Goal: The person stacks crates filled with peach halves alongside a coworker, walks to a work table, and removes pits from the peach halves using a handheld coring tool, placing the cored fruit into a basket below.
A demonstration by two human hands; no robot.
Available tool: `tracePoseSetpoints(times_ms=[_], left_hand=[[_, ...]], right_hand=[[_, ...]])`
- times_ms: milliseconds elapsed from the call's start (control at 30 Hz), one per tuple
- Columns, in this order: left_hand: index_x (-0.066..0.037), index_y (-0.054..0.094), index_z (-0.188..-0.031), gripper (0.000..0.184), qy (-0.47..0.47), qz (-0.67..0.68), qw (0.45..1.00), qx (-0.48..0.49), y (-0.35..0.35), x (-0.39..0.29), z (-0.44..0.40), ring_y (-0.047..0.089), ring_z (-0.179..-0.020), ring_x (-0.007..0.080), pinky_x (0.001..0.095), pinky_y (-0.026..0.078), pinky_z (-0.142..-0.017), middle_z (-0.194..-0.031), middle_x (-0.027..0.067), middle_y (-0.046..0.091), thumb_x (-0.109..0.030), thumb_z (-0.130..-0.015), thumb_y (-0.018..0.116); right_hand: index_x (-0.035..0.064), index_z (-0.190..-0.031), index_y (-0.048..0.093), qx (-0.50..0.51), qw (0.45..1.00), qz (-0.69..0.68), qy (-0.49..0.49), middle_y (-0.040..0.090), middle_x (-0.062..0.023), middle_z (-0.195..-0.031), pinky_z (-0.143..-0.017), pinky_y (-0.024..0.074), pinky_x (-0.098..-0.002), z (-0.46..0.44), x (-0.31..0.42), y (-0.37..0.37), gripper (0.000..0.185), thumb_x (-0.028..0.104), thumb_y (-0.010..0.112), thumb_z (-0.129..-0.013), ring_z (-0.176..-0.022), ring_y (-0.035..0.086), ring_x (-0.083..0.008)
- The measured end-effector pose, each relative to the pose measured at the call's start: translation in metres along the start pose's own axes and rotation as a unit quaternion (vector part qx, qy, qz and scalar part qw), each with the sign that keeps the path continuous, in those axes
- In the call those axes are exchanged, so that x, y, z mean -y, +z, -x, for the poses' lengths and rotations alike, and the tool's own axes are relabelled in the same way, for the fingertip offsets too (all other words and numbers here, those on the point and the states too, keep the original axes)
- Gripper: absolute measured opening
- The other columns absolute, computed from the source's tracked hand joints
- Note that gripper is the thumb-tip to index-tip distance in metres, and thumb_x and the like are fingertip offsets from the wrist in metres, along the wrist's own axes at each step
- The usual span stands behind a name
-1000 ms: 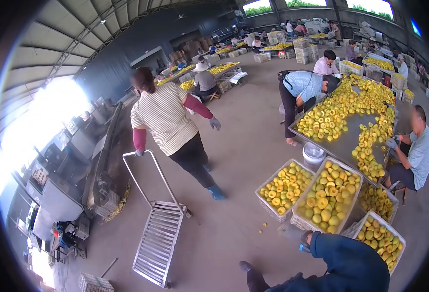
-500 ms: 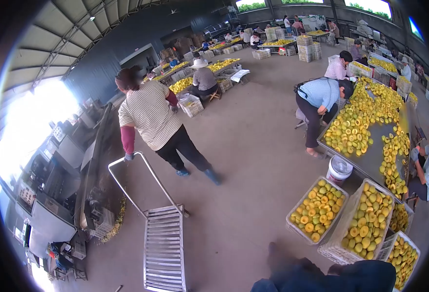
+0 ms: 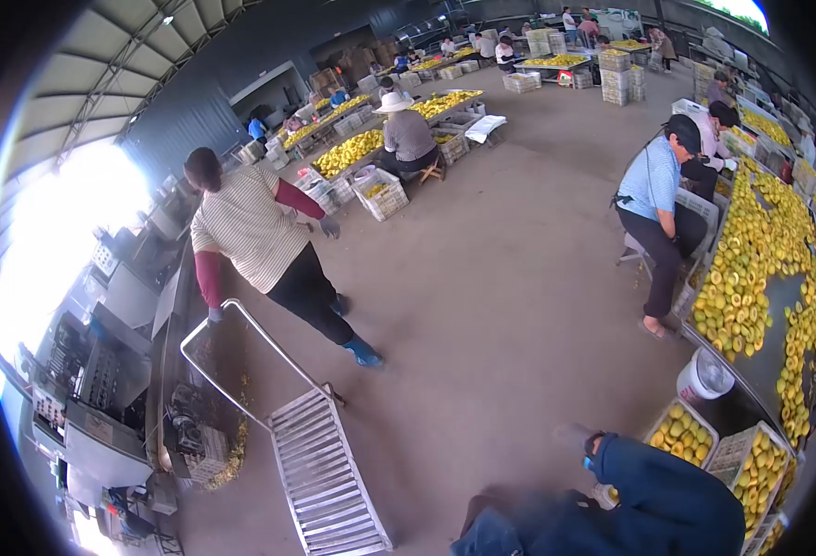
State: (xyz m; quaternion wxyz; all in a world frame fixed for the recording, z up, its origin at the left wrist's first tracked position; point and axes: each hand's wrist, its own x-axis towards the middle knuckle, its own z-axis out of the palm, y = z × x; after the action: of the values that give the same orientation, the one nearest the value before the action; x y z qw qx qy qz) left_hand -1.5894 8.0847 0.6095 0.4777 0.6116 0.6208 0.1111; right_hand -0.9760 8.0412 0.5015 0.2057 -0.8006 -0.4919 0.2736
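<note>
My right hand (image 3: pixel 575 437) shows near the bottom, reaching out of a dark blue sleeve with a dark band at the wrist. Its fingers are smeared by motion, and nothing can be made out in them. It is nearest to a crate of yellow fruit (image 3: pixel 683 435), partly hidden behind my sleeve. A taller white crate of fruit (image 3: pixel 760 477) stands to the right of that one. My left hand is outside the picture. Ahead on the left, a person in a striped shirt (image 3: pixel 251 227) holds the handle of a metal slatted cart (image 3: pixel 326 473) with one gloved hand.
A white bucket (image 3: pixel 704 373) stands beside a long table (image 3: pixel 778 301) heaped with halved fruit. A person in a blue shirt (image 3: pixel 652 181) sits there. Machinery (image 3: pixel 107 445) lines the left side. Further back, people sit at fruit tables among stacked crates (image 3: pixel 615 74).
The view has swung, with the right table and crates shifting right. My right hand left view and reappears. The blue-shirted person has gone from bending over to sitting. The person with the cart has stepped onward.
</note>
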Motion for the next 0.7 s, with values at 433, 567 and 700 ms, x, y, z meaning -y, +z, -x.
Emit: tracePoseSetpoints(times_ms=[433, 567, 700], left_hand=[[-0.001, 0.064, -0.096, 0.03, -0.043, 0.022, 0.999, -0.013, -0.114, -0.113, -0.375, 0.054, -0.068, 0.0185, 0.0351, 0.046, -0.062, -0.078, 0.004, 0.065, -0.028, -0.1, 0.054], [0.0, 0.064, -0.097, 0.03, -0.011, 0.011, 1.0, -0.023, -0.164, -0.139, -0.513, 0.055, -0.069, 0.0187, 0.0352, 0.047, -0.062, -0.078, 0.0045, 0.065, -0.029, -0.1, 0.054], [0.0, 0.064, -0.099, 0.031, 0.038, 0.005, 0.998, -0.055, -0.196, -0.244, -0.635, 0.056, -0.07, 0.0189, 0.0353, 0.048, -0.063, -0.079, 0.0053, 0.065, -0.029, -0.1, 0.054]], right_hand=[[0.0075, -0.096, 0.071, 0.163, 0.978, 0.091, -0.089, 0.069, -0.0162, -0.101, -0.081, 0.0519, -0.0476, -0.26, 0.041, -0.073, 0.025, 0.025, 0.054, -0.088, -0.094, 0.065, -0.0395], [0.0142, -0.086, 0.074, 0.33, 0.915, 0.22, -0.075, 0.071, -0.014, -0.09, -0.074, 0.0536, -0.0479, -0.262, 0.046, -0.081, 0.02, 0.028, 0.064, -0.074, -0.084, 0.068, -0.0349], [0.0149, -0.088, 0.074, 0.399, 0.889, 0.222, -0.025, 0.071, -0.0138, -0.089, -0.075, 0.0537, -0.0472, -0.384, 0.086, -0.115, 0.021, 0.029, 0.063, -0.076, -0.085, 0.069, -0.034]])
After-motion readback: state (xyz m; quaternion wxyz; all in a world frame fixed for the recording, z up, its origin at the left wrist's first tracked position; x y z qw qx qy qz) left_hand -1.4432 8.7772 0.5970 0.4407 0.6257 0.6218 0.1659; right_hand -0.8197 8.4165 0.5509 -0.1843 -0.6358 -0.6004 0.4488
